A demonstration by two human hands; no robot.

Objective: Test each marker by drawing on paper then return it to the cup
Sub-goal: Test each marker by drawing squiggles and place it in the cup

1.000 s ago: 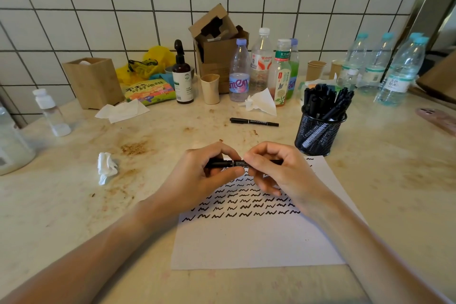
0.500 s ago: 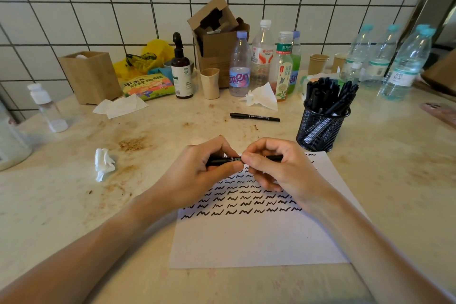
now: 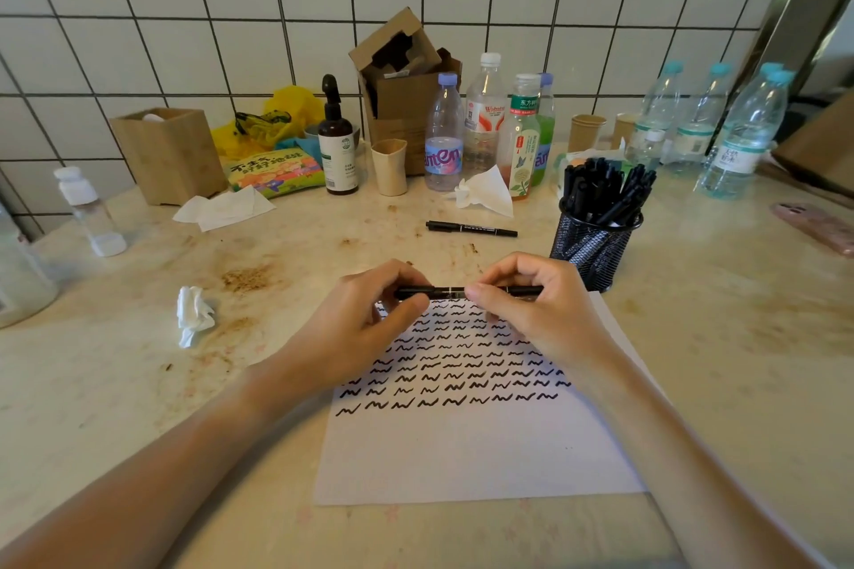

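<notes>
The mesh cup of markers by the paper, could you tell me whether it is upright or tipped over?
Upright: the mesh cup stands on its base, with its markers sticking up out of the top.

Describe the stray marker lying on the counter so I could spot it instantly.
Start at the black mesh cup full of markers. Just left of it, a black marker lies flat on the counter, alone, unlike the one held in both hands.

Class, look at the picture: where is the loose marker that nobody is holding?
In the head view, the loose marker lies flat on the counter, left of the mesh cup, just in front of the crumpled tissue by the bottles.
</notes>
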